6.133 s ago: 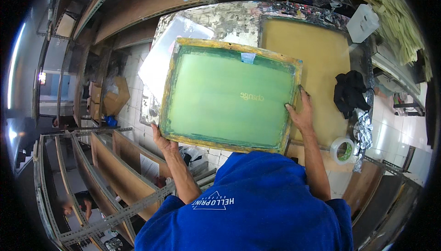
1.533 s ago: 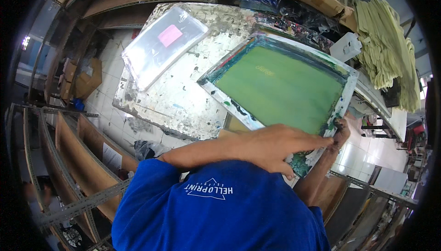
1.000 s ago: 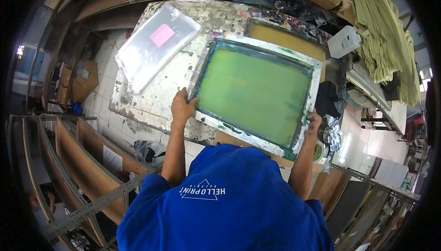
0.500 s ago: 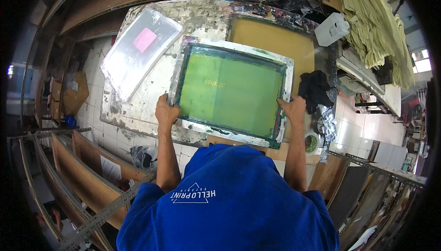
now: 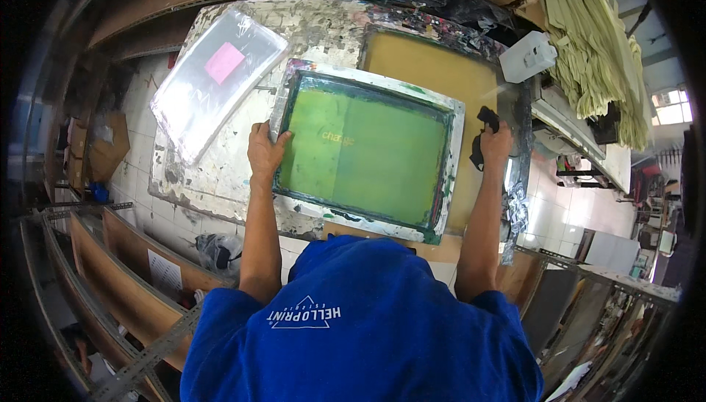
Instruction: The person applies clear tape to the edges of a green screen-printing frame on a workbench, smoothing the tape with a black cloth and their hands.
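A screen printing frame (image 5: 454, 137) with a pale, paint-stained rim and green mesh lies on the worktable, slightly tilted in view. Small lettering shows left of its middle. At the frame's left edge is my left hand (image 5: 266, 150), its thumb over the rim and its fingers on the outer side. My right hand (image 5: 498, 141) is to the right of the frame, closed around a crumpled black cloth (image 5: 487, 116) that hangs below the fingers. Under and behind the green screen lies a second, yellow-brown screen (image 5: 434, 56).
A clear plastic-wrapped stack (image 5: 193, 100) with a pink note lies on the stained table (image 5: 220, 181). A white container (image 5: 527, 58) stands at the far right beside hanging pale green cloths (image 5: 588, 41). Wooden shelving (image 5: 125, 284) is at lower left, with racked boards (image 5: 566, 306) at lower right.
My right hand has let go of the frame's right edge, moved outward and taken hold of the black cloth. My left hand has shifted slightly farther up the frame's left edge.
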A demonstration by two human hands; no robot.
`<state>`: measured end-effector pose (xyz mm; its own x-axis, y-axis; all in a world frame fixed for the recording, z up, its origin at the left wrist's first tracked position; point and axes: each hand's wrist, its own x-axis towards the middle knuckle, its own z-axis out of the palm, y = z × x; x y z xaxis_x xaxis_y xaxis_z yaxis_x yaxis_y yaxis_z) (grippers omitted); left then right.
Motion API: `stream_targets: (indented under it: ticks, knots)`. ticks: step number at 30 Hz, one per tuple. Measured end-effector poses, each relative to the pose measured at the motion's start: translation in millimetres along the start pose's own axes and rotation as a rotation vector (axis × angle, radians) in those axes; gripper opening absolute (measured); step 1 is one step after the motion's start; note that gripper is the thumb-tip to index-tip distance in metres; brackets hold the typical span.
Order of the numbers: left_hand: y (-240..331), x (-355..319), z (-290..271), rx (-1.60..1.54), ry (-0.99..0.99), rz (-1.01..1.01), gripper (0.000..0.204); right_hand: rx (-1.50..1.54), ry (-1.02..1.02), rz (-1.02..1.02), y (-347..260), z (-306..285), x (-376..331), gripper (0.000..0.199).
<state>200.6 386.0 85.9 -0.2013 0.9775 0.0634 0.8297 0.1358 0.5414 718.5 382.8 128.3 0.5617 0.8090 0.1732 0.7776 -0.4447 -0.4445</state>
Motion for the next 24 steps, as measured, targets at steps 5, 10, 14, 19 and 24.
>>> stream_targets:
  ticks: [5, 10, 14, 19, 24]
  knots:
    - [-1.9, -0.8, -1.1, 0.012, 0.028, -0.004, 0.058, 0.299, -0.133, -0.318, -103.8, 7.6, -42.6, 0.033]
    - [3.5, 0.6, -5.0, -0.017, 0.015, -0.024, 0.056, -0.227, -0.176, -0.487, -101.8, 94.6, -76.7, 0.044]
    - [3.0, 2.2, -4.2, -0.009, 0.033, 0.005, 0.052, -0.309, -0.099, -0.435, -103.2, 103.5, -80.7, 0.041]
    - [4.2, 1.1, -6.3, -0.024, 0.026, -0.035, 0.051, -0.247, -0.175, -0.59, -160.7, 129.4, -92.4, 0.034]
    - [2.5, 1.8, -3.0, -0.009, 0.023, -0.035, 0.056, -0.117, -0.21, -0.744, -242.4, 169.6, -118.8, 0.03]
